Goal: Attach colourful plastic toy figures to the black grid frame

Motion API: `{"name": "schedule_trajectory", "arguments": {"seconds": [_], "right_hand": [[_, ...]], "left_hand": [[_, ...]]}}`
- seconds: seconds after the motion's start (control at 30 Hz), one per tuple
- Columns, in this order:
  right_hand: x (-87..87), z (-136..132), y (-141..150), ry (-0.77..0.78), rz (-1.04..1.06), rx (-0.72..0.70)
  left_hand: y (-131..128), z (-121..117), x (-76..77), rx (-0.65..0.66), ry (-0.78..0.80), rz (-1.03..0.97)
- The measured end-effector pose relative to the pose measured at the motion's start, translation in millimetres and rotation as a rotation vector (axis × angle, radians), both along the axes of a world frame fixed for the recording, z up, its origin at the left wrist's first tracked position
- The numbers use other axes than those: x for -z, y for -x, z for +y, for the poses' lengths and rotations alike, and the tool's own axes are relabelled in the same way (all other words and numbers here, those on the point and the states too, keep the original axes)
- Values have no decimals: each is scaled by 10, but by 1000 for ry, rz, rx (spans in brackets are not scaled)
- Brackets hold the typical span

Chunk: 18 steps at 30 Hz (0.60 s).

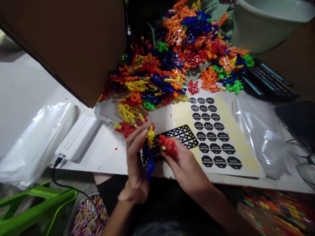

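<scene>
My left hand [136, 160] curls around a bunch of plastic toy pieces, with a yellow piece [150, 137] at the top and a blue piece [150, 167] hanging below. My right hand [183, 162] pinches a red plastic piece [168, 146] close to that bunch. Just beyond both hands lies a black plastic runner grid [181, 136], on a sheet of black octagonal stickers [215, 137]. A large heap of red, orange, blue, yellow and green plastic pieces [157, 72] spreads behind them.
A brown cardboard flap [61, 42] overhangs the left. A white power bank [77, 137] with a black cable and clear plastic bags [261, 131] lie on the white table [103, 154]. A pale bucket [270, 23] stands top right, a green stool [36, 206] bottom left.
</scene>
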State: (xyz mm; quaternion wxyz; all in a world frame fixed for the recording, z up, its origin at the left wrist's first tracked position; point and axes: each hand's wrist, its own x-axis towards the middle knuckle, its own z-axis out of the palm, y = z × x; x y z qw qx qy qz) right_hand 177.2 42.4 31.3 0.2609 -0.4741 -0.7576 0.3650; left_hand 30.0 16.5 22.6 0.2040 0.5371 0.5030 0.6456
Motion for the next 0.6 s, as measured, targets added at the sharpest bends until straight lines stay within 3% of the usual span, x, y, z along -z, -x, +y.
{"name": "schedule_trajectory", "arguments": {"seconds": [0.1,0.2,0.3,0.47,0.6], "right_hand": [[49,-8,12,178,40,166],[74,-18,65,255,78,245],[92,-7,137,141,61,240],[169,14,223,-143,-43,128],[183,4,216,-300,-83,-23]], "left_hand": [[23,-20,-5,43,14,-248],[158,-71,28,-2,98,-246],[376,-158,46,26,184,-170],[655,-222,45,181,411,139],[680,-151,99,290,378,307]]}}
